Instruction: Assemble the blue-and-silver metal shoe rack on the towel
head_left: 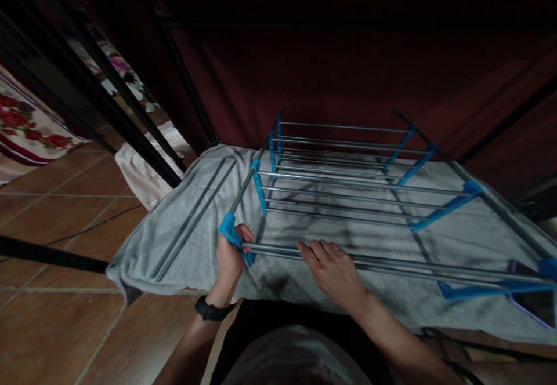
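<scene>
A metal rack (pixel 348 182) of grey rods and blue plastic brackets lies on a grey cloth in front of me. My left hand (pixel 231 255) is wrapped round the blue corner bracket (pixel 230 231) at the rack's near left. Part of that grip is hidden behind the bracket. My right hand (pixel 331 269) closes over the near metal rods (pixel 391 263), a little right of the bracket. At the near right, the rods run to another blue bracket (pixel 474 290).
Two loose metal rods (pixel 195 217) lie side by side on the grey cloth (pixel 143 257) to the left. A dark device (pixel 531 298) sits at the right edge. Black frame posts (pixel 126 135) rise at the left, above a tiled floor (pixel 52 327). A dark red panel (pixel 348 72) stands behind.
</scene>
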The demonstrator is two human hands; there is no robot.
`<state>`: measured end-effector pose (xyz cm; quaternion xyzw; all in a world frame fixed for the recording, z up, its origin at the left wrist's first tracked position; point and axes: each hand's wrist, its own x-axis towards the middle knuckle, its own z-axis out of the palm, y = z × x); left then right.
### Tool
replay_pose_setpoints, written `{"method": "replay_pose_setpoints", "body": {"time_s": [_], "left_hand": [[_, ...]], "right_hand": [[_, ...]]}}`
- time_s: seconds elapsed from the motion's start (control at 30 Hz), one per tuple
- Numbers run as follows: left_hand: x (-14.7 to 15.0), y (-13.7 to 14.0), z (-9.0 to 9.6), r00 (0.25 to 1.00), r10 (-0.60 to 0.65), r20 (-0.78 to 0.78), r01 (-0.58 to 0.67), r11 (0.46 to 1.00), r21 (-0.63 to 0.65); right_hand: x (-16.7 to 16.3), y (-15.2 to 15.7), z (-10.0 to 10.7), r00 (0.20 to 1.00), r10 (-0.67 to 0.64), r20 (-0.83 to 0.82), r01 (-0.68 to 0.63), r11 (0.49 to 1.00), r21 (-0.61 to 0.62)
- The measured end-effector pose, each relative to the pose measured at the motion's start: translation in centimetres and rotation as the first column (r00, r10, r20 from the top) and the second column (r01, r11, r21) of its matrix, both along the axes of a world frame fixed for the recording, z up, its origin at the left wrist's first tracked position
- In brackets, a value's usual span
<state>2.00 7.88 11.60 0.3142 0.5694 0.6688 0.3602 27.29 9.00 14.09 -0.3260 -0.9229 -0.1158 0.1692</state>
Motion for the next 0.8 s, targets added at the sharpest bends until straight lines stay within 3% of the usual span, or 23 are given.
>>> {"method": "replay_pose_setpoints", "body": {"time_s": [0.43, 0.6, 0.7, 0.8], "left_hand": [[1.1, -0.3, 0.6, 0.998, 0.051, 0.023, -0.051, 0.999, -0.008], [1.8, -0.3, 0.5, 0.994, 0.108, -0.006, -0.108, 0.994, -0.024], [1.7, -0.2, 0.2, 0.997, 0.079, -0.022, -0.079, 0.996, -0.028], [0.9, -0.7, -0.4, 0.998, 0.041, -0.040, -0.043, 0.999, -0.034]], "right_hand": [[0.3, 0.0, 0.3, 1.000, 0.001, 0.006, -0.001, 1.000, 0.005], [0.6, 0.1, -1.1, 1.000, 0.012, 0.022, -0.011, 0.999, -0.041], [0.8, 0.3, -1.8, 1.000, 0.004, -0.014, -0.005, 0.999, -0.047], [0.8, 0.6, -1.1, 1.000, 0.027, -0.012, -0.027, 0.999, -0.039]]}}
